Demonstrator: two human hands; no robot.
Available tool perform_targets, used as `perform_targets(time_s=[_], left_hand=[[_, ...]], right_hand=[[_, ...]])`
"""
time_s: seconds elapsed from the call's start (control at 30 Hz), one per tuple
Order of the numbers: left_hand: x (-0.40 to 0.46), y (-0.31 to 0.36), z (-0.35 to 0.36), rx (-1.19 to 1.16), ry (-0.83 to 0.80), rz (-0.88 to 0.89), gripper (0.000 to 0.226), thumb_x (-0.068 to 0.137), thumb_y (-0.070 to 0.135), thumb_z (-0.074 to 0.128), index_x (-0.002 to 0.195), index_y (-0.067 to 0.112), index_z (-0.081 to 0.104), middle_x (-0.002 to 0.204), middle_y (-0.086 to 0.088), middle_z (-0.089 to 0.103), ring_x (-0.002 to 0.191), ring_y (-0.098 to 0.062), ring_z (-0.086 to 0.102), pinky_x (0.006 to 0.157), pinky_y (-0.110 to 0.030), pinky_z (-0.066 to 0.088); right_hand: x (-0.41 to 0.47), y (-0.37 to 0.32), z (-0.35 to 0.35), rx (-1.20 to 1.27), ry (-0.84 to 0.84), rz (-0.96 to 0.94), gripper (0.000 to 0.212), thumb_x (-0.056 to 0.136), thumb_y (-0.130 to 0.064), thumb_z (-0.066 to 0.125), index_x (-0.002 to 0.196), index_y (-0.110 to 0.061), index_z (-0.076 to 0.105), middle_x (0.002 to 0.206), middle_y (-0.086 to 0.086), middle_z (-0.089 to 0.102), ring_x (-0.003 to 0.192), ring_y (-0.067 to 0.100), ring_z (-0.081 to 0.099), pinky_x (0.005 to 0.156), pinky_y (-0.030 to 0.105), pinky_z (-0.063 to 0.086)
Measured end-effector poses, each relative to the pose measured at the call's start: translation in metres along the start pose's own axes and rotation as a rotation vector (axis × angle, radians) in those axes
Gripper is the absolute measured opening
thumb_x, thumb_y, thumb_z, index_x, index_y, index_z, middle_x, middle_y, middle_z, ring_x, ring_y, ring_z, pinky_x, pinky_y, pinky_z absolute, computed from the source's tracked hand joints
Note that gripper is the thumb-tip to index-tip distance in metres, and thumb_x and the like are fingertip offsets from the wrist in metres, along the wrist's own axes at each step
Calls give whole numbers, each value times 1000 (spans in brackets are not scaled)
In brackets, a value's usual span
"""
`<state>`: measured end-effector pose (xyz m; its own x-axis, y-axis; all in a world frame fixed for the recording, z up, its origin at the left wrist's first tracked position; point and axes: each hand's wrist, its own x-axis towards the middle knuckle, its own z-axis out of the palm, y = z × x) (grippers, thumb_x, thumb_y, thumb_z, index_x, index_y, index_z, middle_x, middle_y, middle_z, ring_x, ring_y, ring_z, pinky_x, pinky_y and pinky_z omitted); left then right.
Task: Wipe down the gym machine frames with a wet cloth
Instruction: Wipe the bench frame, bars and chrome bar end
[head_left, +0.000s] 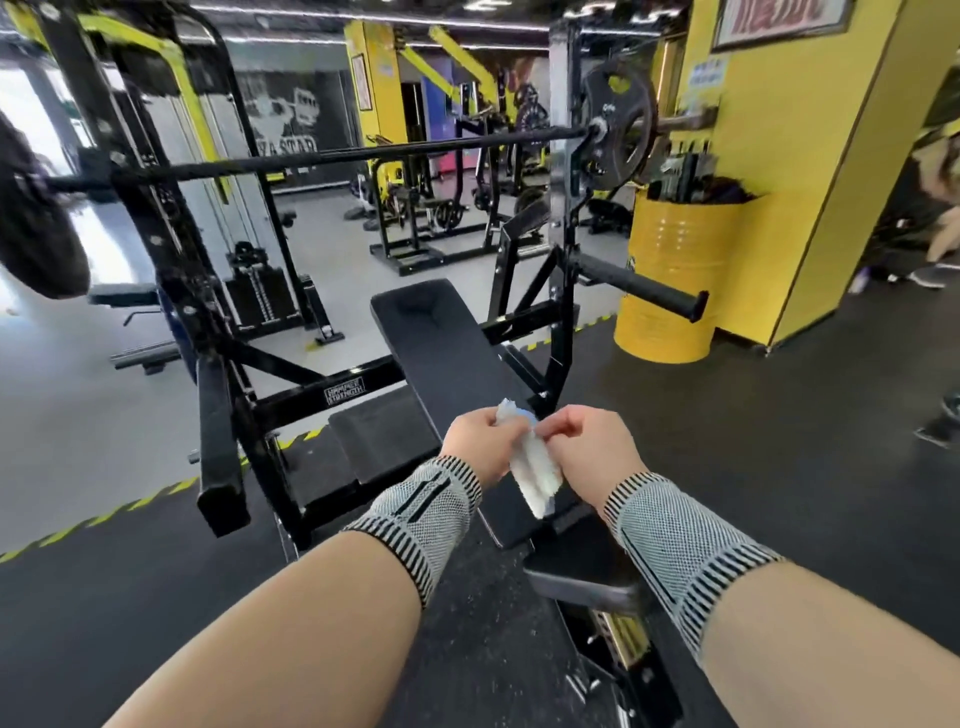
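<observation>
Over black bench (441, 343), gripped cloth (535, 462)

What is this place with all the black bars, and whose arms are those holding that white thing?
This is a gym. The picture comes from a camera worn on a person's head, looking down, so the arms are that person's own. The left hand and right hand both pinch a crumpled white cloth with curled fingers, just above a long black padded bench. Each wrist wears a grey knitted wristband. Around the bench stands a black metal frame that carries a long black barbell with a round black weight plate. A yellow metal drum stands behind on the right. The cloth is for wiping the frame.
</observation>
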<state>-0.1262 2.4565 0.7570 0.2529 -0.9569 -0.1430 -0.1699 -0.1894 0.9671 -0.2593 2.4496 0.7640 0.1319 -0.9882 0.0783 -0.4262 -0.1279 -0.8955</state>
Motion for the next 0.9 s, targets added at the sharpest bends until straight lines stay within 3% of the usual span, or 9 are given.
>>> perform_targets(time_s=[0.07,0.2,0.27,0.37,0.43,0.63,0.73,0.83,0.9], left_hand=[[20,5,11,19,11,18,17,85,29,61,83,18,73,86,-10,75,87,-28,71,86,-46,57],[51,25,46,-36,-4,-4,18,83,33,61,83,17,70,93,-13,74,92,-28,70,90,-46,55],[67,36,72,-106,-27,-34,20,80,32,61,89,16,68,98,-15,73,95,-31,69,89,-49,55],[91,48,125,-223,-39,-90,16,95,19,54,102,9,64,102,-16,70,96,-30,69,87,-50,56],[106,56,167,-241,-15,-94,16,96,20,53,100,9,64,101,-14,70,96,-28,69,87,-48,56],[151,73,284,-63,99,-97,48,66,50,54,89,10,68,101,-15,72,98,-32,68,90,-50,54],[176,91,320,-43,138,-91,45,65,50,55,85,11,65,86,-11,68,81,-26,65,90,-53,53],[208,97,340,-42,181,-91,39,63,49,56,83,17,65,79,-6,62,75,-19,58,88,-53,53],[236,96,347,-49,217,-108,41,59,50,57,80,16,65,79,-5,62,75,-19,58,87,-51,53]], right_hand=[[16,8,-9,-27,38,26,24,80,0,53,74,-19,66,71,-5,65,64,12,58,58,20,43],[58,34,-34,-246,40,82,16,89,-14,53,94,-14,68,94,3,67,91,24,62,77,29,47],[79,47,-51,-308,-33,118,30,97,-24,44,105,-5,65,107,14,65,102,31,59,83,33,46],[115,77,-88,-94,-106,223,48,98,-38,41,105,4,63,113,26,62,108,41,57,90,41,46],[140,100,-123,127,-141,294,52,93,-45,45,106,2,62,116,24,61,111,40,56,95,48,47],[209,154,-244,235,-326,227,24,87,-24,67,109,-20,56,101,-3,67,90,15,67,93,41,51],[255,169,-276,166,-339,163,17,81,-13,70,96,-19,64,92,0,69,78,19,66,82,40,53],[294,177,-284,79,-302,64,5,78,-14,71,81,-18,69,77,7,69,68,19,59,72,38,53],[319,181,-283,23,-244,-4,6,79,-18,71,73,-18,68,71,4,67,66,16,57,65,27,49]])
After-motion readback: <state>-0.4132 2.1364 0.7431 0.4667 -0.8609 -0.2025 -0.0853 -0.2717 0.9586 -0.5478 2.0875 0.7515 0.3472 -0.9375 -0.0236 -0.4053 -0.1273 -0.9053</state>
